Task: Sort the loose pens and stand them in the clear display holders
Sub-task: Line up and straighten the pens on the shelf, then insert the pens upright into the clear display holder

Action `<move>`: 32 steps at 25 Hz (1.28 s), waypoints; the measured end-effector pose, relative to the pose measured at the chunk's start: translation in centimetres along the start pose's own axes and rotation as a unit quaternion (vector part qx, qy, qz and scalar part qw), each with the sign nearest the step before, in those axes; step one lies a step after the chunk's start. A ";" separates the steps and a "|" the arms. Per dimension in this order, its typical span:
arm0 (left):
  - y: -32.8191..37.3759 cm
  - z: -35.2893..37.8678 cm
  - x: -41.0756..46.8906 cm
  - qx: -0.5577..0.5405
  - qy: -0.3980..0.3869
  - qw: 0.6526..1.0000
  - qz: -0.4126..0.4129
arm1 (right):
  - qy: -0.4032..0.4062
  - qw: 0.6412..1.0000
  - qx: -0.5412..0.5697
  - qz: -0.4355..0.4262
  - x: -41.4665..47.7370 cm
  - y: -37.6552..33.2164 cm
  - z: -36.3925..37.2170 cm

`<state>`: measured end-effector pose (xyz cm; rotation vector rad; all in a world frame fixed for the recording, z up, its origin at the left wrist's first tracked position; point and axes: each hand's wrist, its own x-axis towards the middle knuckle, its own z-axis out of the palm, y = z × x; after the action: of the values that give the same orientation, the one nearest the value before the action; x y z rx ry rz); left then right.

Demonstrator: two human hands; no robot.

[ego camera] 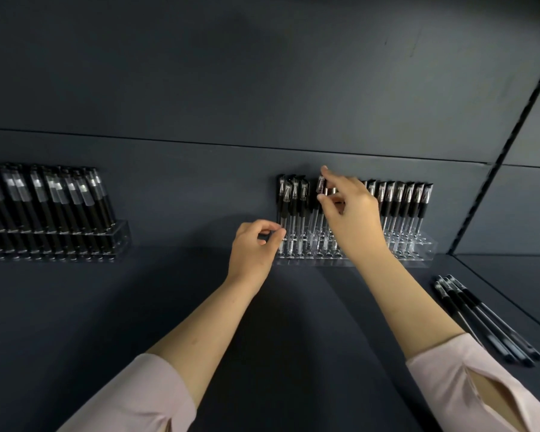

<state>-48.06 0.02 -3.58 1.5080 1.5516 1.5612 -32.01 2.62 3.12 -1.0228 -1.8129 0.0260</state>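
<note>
A clear display holder (418,254) stands on the dark shelf against the back wall, with several black-capped pens upright at its left and right ends. My right hand (349,213) reaches over its middle and pinches the cap end of a pen (320,183) between thumb and forefinger, the pen standing in the holder. My left hand (256,247) is at the holder's left end, its fingertips pinching the lower barrel of the leftmost pen (282,210). Several loose black pens (480,316) lie on the shelf at the right.
A second clear holder (119,241) filled with several black pens stands at the far left. The dark back wall rises behind both holders. A shelf divider (499,160) runs diagonally at the right, with another shelf section beyond it.
</note>
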 end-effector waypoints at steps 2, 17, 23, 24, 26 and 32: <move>-0.1 0.0 0.0 -0.002 -0.001 1.000 0.001 | -0.030 0.999 -0.008 0.012 -0.2 0.2 0.1; 4.9 0.3 -4.3 0.131 0.002 0.981 0.143 | -0.213 0.958 -0.121 0.149 -1.7 3.0 -10.4; 8.6 9.1 -9.4 0.223 -0.215 0.951 0.007 | -0.302 0.889 -0.184 0.291 -5.4 11.3 -19.7; 9.2 11.0 -10.1 0.251 -0.226 0.941 0.000 | -0.317 0.883 -0.178 0.297 -5.7 12.4 -20.3; 10.4 14.7 -11.2 0.303 -0.230 0.925 -0.001 | -0.340 0.881 -0.148 0.294 -6.4 14.8 -20.7; 13.0 22.6 -12.6 0.430 -0.163 0.886 -0.060 | -0.345 0.875 0.111 0.321 -6.3 17.9 -21.3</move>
<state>-19.73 -5.75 -1.90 1.9133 2.1914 0.4653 -3.60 1.22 0.85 -1.5217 -1.9136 1.1063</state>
